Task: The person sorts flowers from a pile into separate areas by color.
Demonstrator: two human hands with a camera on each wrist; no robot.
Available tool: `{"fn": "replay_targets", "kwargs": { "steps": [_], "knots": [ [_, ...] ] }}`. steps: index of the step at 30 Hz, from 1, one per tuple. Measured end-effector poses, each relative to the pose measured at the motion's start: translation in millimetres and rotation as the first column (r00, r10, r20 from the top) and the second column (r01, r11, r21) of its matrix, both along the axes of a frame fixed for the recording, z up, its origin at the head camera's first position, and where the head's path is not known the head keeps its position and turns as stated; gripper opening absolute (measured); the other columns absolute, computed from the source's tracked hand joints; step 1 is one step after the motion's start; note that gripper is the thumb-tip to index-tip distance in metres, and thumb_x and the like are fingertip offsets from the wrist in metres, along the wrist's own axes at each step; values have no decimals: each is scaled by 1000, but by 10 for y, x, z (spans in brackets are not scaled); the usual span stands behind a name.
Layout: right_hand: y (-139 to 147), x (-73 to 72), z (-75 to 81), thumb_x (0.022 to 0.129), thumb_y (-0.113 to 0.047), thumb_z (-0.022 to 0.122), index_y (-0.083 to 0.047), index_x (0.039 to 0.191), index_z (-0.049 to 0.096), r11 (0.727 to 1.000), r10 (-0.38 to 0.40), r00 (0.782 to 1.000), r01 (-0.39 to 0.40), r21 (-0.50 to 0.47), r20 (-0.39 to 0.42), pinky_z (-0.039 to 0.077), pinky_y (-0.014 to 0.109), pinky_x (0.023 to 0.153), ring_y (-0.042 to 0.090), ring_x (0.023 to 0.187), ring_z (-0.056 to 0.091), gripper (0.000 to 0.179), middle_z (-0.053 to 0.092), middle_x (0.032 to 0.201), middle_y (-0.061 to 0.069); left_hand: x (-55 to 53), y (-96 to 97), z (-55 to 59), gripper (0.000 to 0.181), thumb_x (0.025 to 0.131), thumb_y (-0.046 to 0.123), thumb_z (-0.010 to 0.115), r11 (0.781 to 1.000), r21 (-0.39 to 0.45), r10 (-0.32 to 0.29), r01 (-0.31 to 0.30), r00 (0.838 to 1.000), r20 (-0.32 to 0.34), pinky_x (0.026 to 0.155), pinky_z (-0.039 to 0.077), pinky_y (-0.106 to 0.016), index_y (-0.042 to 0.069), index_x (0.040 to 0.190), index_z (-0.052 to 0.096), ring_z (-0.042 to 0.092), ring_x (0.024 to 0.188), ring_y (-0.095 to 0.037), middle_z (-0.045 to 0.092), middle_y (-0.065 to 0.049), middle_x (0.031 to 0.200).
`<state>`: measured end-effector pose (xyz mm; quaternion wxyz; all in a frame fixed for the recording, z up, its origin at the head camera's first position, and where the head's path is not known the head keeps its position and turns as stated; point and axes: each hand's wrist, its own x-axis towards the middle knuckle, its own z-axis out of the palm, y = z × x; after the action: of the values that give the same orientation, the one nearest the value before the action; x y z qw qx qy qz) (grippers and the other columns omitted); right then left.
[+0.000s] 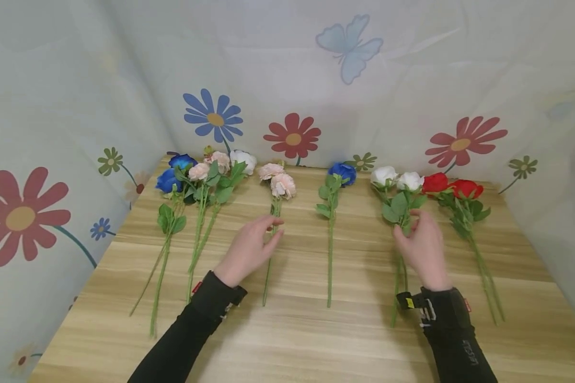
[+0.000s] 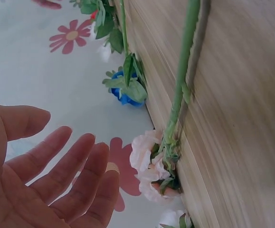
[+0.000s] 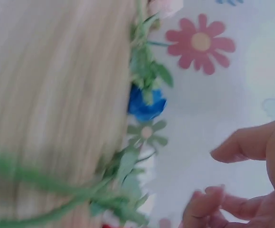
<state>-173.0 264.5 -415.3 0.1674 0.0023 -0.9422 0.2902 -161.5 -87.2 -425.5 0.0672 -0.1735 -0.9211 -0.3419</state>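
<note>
Above the stem of the pale pink flowers [image 1: 283, 186] hovers my left hand [image 1: 250, 249], its fingers loosely bent and the thumb apart. In the left wrist view nothing lies between those fingers [image 2: 82, 164], and the pink blooms [image 2: 146, 156] show just beyond them. My right hand [image 1: 424, 249] is over the stems of two white roses [image 1: 410, 181], fingertips near their green leaves [image 1: 396, 207]. Seen from the right wrist, thumb and fingers stand apart with a gap between, holding nothing. A single blue rose [image 1: 342, 174] lies between the hands.
Red roses [image 1: 466, 188] lie right of the right hand. At the left are blue roses [image 1: 169, 181], more pink flowers [image 1: 199, 171] and a white rose [image 1: 243, 161]. All rest on the wooden table [image 1: 297, 340], blooms toward the flower-printed curtain [image 1: 259, 58] behind.
</note>
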Motion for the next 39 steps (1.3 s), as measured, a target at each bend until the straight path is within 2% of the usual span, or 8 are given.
{"fn": "replay_targets", "kwargs": {
  "steps": [5, 10, 14, 19, 25, 30, 36, 39],
  "knots": [
    [-279, -61, 133, 95, -14, 60, 3, 128, 59, 994, 61, 998, -64, -94, -34, 36, 32, 69, 20, 68, 48, 38, 53, 82, 12, -28, -64, 2, 29, 103, 20, 59, 998, -49, 32, -32, 999, -6, 90, 56, -44, 7, 128, 65, 68, 109, -28, 68, -12, 127],
    [-515, -134, 231, 96, -14, 61, -3, 125, 62, 963, 132, 991, -132, -234, -16, 42, 19, 69, 11, 73, 54, 31, 57, 83, 8, -42, -171, 34, 30, 103, 19, 59, 992, -105, 67, -69, 998, -16, 90, 56, -46, 5, 129, 64, 68, 110, -31, 68, -15, 127],
    [-650, -146, 229, 97, -12, 60, -3, 123, 63, 927, 201, 979, -188, -324, 7, 45, 14, 67, 10, 79, 56, 28, 59, 88, 10, -67, -281, 69, 30, 102, 18, 59, 984, -148, 103, -102, 995, -1, 91, 55, -47, 3, 128, 64, 67, 111, -33, 69, -17, 125],
    [-755, -140, 129, 100, -12, 57, -4, 124, 62, 903, 276, 959, -239, -356, 57, 48, 17, 70, 16, 85, 59, 26, 62, 95, 12, -107, -461, 118, 30, 101, 16, 61, 967, -201, 171, -156, 984, 58, 88, 55, -49, -1, 126, 64, 68, 105, -36, 69, -21, 120],
    [-872, -110, 55, 98, -8, 56, -1, 122, 63, 869, 334, 940, -280, -408, 68, 49, 18, 70, 20, 86, 60, 26, 63, 99, 17, -133, -679, 169, 31, 99, 15, 62, 935, -274, 275, -226, 949, 156, 78, 54, -47, -4, 124, 64, 67, 94, -37, 68, -24, 116],
    [-948, -116, 27, 97, -5, 56, 4, 121, 63, 852, 350, 934, -285, -439, 73, 50, 17, 70, 22, 87, 62, 26, 64, 100, 20, -123, -824, 207, 33, 98, 14, 62, 901, -330, 352, -282, 919, 178, 67, 53, -44, -6, 124, 62, 67, 81, -37, 68, -28, 114],
    [-997, -110, -7, 97, -5, 57, 3, 120, 62, 837, 374, 923, -293, -462, 91, 51, 16, 76, 26, 93, 65, 25, 65, 103, 21, -95, -929, 232, 38, 97, 19, 63, 874, -382, 407, -300, 882, 238, 72, 55, -50, -5, 127, 60, 68, 88, -41, 67, -28, 120],
    [-1011, -102, -28, 97, -4, 57, 3, 120, 62, 821, 388, 917, -298, -487, 93, 51, 17, 78, 27, 94, 66, 25, 65, 105, 21, -103, -953, 208, 34, 97, 20, 63, 864, -402, 427, -303, 864, 265, 70, 54, -49, -4, 121, 61, 68, 88, -40, 68, -26, 116]
  ]
}}
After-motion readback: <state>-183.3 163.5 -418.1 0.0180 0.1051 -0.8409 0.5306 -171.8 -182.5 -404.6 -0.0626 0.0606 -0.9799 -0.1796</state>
